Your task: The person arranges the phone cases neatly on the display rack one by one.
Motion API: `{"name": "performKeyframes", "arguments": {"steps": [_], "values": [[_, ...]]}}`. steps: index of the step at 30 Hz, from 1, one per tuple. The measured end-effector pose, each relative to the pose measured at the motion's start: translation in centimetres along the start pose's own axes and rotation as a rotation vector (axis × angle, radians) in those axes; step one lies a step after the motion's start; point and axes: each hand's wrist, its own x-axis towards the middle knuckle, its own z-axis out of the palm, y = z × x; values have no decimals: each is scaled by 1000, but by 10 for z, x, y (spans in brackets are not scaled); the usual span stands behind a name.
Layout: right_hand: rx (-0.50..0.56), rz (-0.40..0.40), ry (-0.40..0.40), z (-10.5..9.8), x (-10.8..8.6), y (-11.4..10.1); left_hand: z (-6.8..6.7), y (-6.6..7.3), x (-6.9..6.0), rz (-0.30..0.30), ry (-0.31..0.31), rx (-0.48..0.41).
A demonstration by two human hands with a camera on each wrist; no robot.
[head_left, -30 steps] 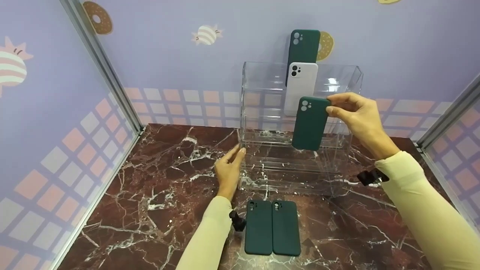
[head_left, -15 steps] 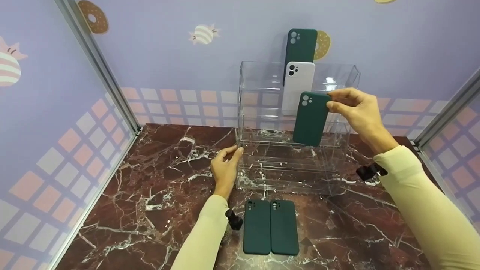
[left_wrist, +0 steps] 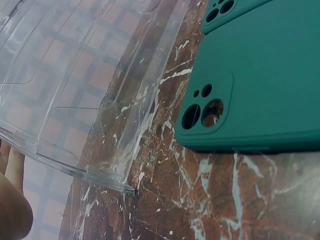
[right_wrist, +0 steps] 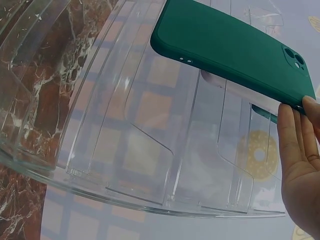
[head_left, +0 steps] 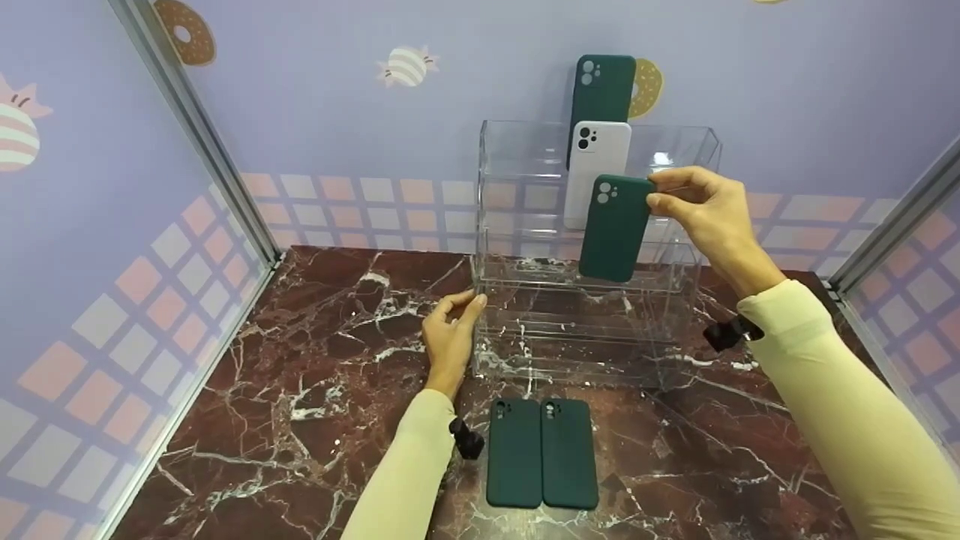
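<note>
Pinched at its upper right corner by my right hand [head_left: 712,214], a dark green phone case [head_left: 615,229] hangs upright, slightly tilted, before the clear tiered display rack [head_left: 517,281]. In the right wrist view, thumb and fingers meet on the camera end of that green case [right_wrist: 225,42]. A white phone case [head_left: 600,161] stands on a tier behind it, partly hidden. Another green phone case [head_left: 604,90] stands on the top tier. My left hand [head_left: 450,337] touches the rack's left side with thumb and fingertips; its fingers are mostly cut off in the left wrist view.
Two green phone cases, a left one [head_left: 514,454] and a right one [head_left: 568,454], lie side by side before the rack on the red marbled tabletop [head_left: 337,390]. A patterned wall [head_left: 337,127] rises behind the rack. Side panels with metal posts flank the table.
My right hand has lifted the held phone case a little higher and, lately, slightly left before the rack. My left hand has stayed at the rack's side. The head view has shifted slightly.
</note>
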Motion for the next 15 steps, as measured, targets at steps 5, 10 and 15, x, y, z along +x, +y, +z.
{"name": "performKeyframes", "arguments": {"steps": [5, 10, 15], "values": [[-28, 8, 19, 1, 0, 0, -1, 1, 0, 3, -8, -6], [-6, 1, 37, 1, 2, -1, -1, 2, -1, -6, -10, -14], [40, -17, 40, 2, 5, 0, 1, 0, -2, -2, -5, -15]]}}
